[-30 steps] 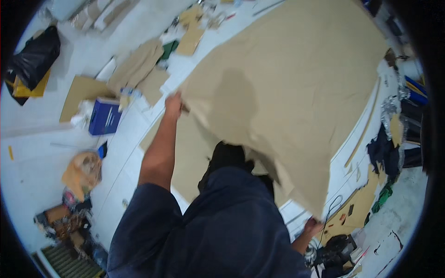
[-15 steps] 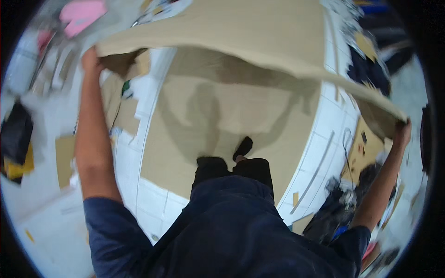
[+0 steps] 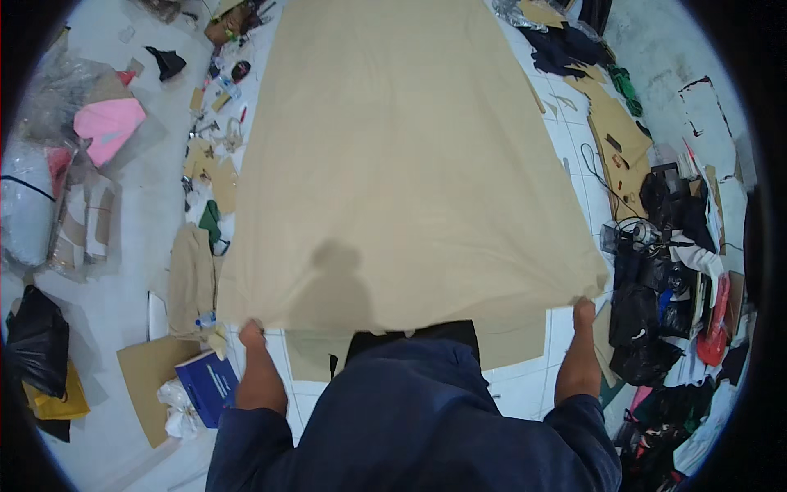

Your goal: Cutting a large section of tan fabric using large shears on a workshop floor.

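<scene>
The left hand (image 3: 251, 333) and right hand (image 3: 584, 312) each clench a near corner of a large tan fabric sheet (image 3: 410, 164), which spreads out ahead over the white tiled floor (image 3: 525, 385); a blue box (image 3: 206, 385) lies near the left hand

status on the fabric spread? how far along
Done: the tan fabric sheet is opened out flat and stretched away from the person over the floor. In hand: the left hand and right hand each grip a near corner, with the near edge lifted. Left: lowering that near edge; whether the far end lies square is out of view.
</scene>
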### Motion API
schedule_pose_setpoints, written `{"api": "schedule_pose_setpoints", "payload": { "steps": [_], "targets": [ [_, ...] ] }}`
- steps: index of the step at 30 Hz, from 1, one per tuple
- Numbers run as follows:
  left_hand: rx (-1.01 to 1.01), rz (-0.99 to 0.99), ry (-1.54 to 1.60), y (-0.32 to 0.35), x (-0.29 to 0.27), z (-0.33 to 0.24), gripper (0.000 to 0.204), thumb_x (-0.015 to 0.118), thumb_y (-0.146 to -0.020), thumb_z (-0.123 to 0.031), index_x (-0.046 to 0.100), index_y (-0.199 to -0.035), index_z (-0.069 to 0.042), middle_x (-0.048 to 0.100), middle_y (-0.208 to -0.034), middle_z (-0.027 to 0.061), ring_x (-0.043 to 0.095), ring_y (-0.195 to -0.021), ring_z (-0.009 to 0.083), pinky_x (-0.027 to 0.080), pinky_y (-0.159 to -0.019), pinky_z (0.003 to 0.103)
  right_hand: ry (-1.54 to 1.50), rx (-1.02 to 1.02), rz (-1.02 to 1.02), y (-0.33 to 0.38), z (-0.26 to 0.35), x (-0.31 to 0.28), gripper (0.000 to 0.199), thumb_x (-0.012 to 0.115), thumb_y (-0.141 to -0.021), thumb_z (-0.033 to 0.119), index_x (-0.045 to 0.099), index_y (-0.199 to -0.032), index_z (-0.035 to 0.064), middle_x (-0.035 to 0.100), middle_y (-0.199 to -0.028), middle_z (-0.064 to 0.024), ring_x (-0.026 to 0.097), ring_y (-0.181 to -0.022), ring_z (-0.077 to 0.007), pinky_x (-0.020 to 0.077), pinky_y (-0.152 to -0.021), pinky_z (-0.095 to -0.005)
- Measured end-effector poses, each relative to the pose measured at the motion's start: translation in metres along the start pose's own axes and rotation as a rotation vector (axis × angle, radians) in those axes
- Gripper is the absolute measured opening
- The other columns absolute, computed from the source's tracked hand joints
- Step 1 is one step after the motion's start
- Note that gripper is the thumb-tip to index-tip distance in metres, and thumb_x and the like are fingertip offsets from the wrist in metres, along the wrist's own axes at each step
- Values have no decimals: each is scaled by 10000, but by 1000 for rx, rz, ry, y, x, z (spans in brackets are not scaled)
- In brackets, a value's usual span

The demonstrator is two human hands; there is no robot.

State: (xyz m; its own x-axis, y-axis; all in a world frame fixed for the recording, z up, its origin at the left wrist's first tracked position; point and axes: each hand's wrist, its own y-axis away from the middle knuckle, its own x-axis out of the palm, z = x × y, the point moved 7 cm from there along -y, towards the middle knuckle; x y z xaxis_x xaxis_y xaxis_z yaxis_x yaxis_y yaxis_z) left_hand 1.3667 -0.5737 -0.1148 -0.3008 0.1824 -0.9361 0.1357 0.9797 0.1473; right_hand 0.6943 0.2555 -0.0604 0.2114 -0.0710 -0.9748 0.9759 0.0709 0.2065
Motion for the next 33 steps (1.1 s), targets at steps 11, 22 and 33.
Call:
{"api": "schedule_pose_setpoints", "payload": {
  "steps": [11, 22, 33],
  "targets": [
    [-771, 72, 989, 179, -36, 115, 191, 577, -804, -137, 614, -958, -31, 640, -844, 103, 639, -765, 245, 523, -589, 328, -344, 436, -172, 180, -71, 3, 451, 418, -864, 280, 603, -842, -131, 622, -796, -297, 609, -723, -420, 457, -713, -470],
    [-472, 198, 910, 132, -29, 0, 124, 544, -881, -106, 505, -989, -59, 571, -830, 44, 553, -632, 135, 444, -477, 281, -1217, 652, -181, 94, -33, -46, 280, 397, -883, 266, 507, -781, 30, 475, -570, -68, 441, -406, -154, 319, -348, -300],
    [-455, 120, 1092, 201, -48, -24, 234, 520, -865, -33, 479, -1095, -34, 592, -967, 104, 626, -770, 208, 541, -625, 316, -1113, 756, -103, 185, -139, 19, 350, 413, -895, 325, 481, -723, 27, 454, -493, -62, 423, -335, -171, 297, -304, -308]
  ]
}}
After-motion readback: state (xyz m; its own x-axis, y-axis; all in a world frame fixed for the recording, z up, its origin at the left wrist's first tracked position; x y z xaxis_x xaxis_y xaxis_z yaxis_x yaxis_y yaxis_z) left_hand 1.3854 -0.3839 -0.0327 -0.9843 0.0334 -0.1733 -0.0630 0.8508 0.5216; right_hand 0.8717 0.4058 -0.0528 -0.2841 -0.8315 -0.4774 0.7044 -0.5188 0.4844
